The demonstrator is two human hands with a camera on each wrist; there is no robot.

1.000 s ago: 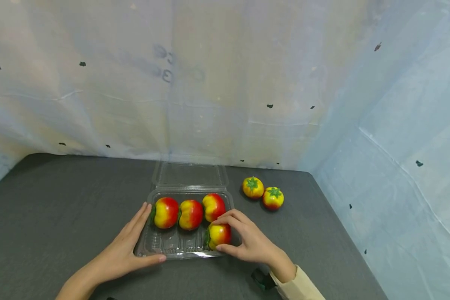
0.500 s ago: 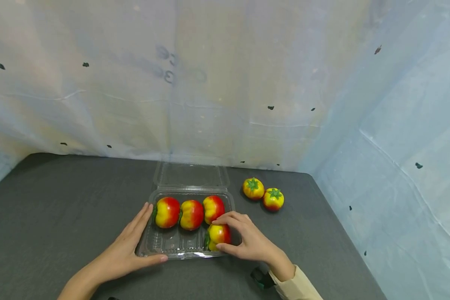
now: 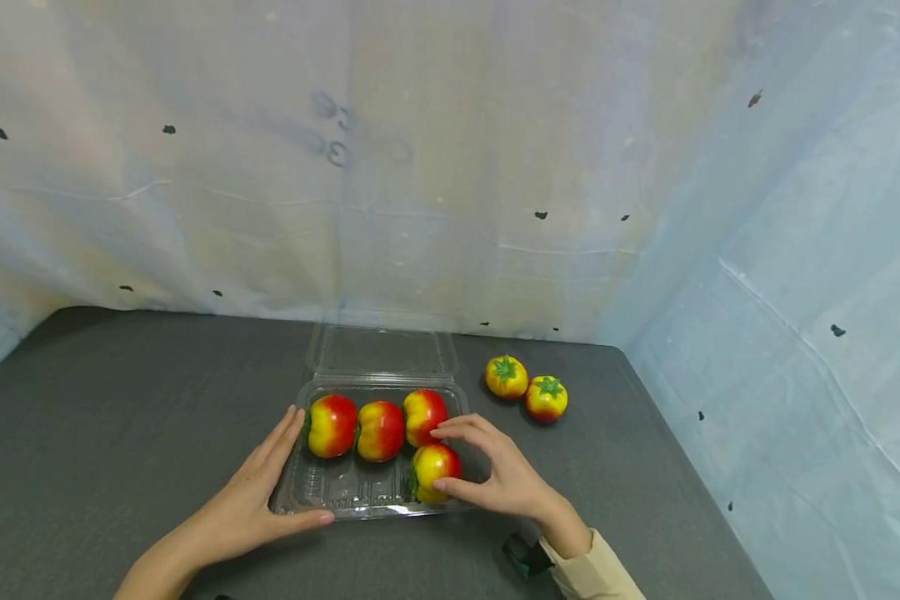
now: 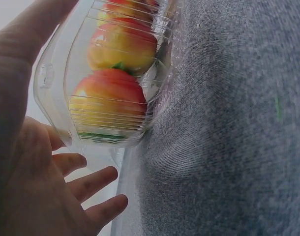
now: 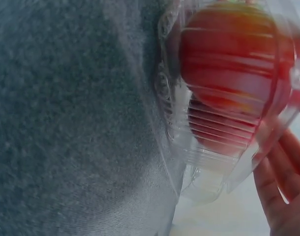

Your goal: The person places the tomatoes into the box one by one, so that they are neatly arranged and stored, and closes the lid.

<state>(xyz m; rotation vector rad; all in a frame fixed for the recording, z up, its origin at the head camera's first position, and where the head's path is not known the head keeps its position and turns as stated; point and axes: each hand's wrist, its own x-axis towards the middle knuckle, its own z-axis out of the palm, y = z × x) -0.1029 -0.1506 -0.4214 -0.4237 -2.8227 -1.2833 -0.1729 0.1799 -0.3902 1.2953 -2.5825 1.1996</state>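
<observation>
A clear plastic clamshell box [image 3: 371, 500] lies with its lid folded back. Three red-and-yellow fruits with green leafy caps, the left one [image 3: 332, 426], the middle one [image 3: 380, 431] and the right one [image 3: 424, 417], form its back row. A fourth such fruit [image 3: 436, 472] sits in the front right corner. My right hand [image 3: 504, 475] is spread around this front fruit, thumb tip overlapping it and fingertips by the fruit behind. My left hand [image 3: 247, 500] rests at the box's left side, fingers straight along the wall and thumb along the front rim.
Two more red-and-yellow fruits, one [image 3: 506, 377] and another [image 3: 547, 399], stand caps up on the dark table [image 3: 157, 400], right of the box. The open lid [image 3: 382, 350] extends toward the back edge, where a pale plastic sheet [image 3: 435, 167] hangs.
My right fingers have loosened from the front right fruit and spread wider, showing more of it. The fruit stays in its corner. My left hand has hardly moved.
</observation>
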